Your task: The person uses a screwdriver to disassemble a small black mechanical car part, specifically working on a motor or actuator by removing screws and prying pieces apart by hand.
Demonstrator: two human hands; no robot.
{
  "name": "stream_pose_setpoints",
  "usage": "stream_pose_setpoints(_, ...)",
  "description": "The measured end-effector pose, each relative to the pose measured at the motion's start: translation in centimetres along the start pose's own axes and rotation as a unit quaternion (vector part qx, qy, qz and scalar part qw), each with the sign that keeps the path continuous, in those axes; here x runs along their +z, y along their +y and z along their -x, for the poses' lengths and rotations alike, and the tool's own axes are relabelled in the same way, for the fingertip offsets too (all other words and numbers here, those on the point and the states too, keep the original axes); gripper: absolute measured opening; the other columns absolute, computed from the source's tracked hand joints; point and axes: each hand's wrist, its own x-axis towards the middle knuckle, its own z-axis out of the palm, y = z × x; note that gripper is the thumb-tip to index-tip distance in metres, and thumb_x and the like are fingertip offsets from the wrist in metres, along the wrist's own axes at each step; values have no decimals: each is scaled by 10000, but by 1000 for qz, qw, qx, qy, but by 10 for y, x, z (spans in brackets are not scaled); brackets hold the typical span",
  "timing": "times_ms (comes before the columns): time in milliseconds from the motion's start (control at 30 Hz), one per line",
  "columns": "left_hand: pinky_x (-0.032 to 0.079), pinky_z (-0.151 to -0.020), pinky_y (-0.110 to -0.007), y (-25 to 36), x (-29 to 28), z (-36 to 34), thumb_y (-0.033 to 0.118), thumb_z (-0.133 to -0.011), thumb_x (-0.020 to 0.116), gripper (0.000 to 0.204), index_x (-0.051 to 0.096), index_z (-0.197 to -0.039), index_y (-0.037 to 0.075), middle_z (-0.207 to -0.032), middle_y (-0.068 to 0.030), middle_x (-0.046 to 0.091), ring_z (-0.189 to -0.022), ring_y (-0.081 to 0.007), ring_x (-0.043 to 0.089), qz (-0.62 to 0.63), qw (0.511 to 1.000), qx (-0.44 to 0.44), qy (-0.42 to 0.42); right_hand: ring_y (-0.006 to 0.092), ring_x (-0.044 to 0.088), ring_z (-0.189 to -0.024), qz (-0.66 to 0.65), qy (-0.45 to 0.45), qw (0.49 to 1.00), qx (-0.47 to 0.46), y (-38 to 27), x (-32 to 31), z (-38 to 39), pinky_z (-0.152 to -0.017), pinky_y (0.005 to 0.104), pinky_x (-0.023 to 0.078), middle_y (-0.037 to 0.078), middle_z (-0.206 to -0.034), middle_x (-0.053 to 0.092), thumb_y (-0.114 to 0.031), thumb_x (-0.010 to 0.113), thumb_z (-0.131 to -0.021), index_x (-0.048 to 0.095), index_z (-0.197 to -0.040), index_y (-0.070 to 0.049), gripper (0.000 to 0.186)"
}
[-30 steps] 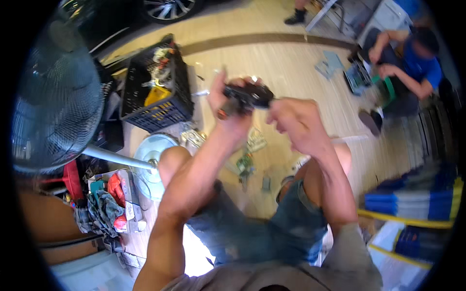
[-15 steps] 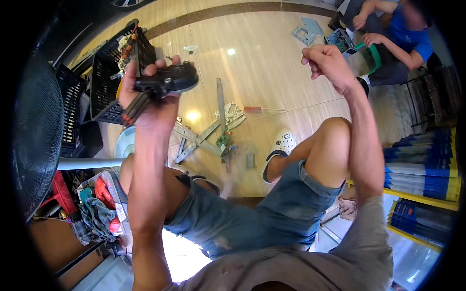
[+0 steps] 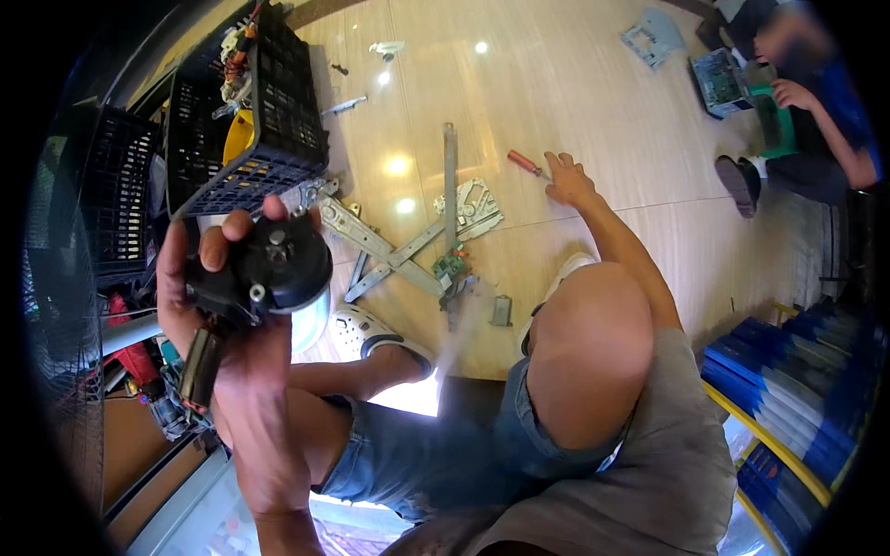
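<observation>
My left hand [image 3: 243, 278] is raised on the left, its fingers wrapped round a black geared motor [image 3: 286, 261] with a round housing and a metal cylinder end. Reaching out over the floor, my right hand [image 3: 567, 182] is at the metal shaft of a red-handled screwdriver [image 3: 523, 160]; thumb and fingers appear closed on it, and its tip is hidden. Between the hands, a metal scissor-arm window regulator [image 3: 394, 255] lies flat with its arms crossed. A small green part [image 3: 451, 267] sits at its lower end, and a small grey block [image 3: 502, 310] lies to the right.
Black plastic crates [image 3: 287, 111] holding parts stand at the left, beside a fan [image 3: 65, 278]. Small metal pieces [image 3: 348, 105] lie beyond. At far right, another person sits by an opened metal case [image 3: 719, 83]. Blue packages [image 3: 779, 371] fill a yellow-edged rack near my right side.
My right hand has gone down to the screwdriver, which now lies at a different angle. My left hand has turned the motor and brought it nearer. The view has shifted.
</observation>
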Motion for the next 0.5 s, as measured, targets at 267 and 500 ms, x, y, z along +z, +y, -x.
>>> stream_pose_setpoints(267,337,-1100,-551,-26,6,-23,330,-958,504,372,599,-705,75,-896,-113,638,-1124,-335,558,-24,995,-56,85,407,637,-1023,-4,6,996,89,-5,45,-9,-855,484,529,236,-1110,633,-138,547,-859,606,-1102,14,292)
stream_pose_setpoints(500,432,-1013,-490,-24,21,-23,279,-882,578,288,615,-676,80,-814,-104,672,-1006,-353,619,40,997,1,64,274,693,-698,-290,62,951,89,21,17,22,-605,382,583,199,-890,661,-99,589,-799,588,-1028,56,277)
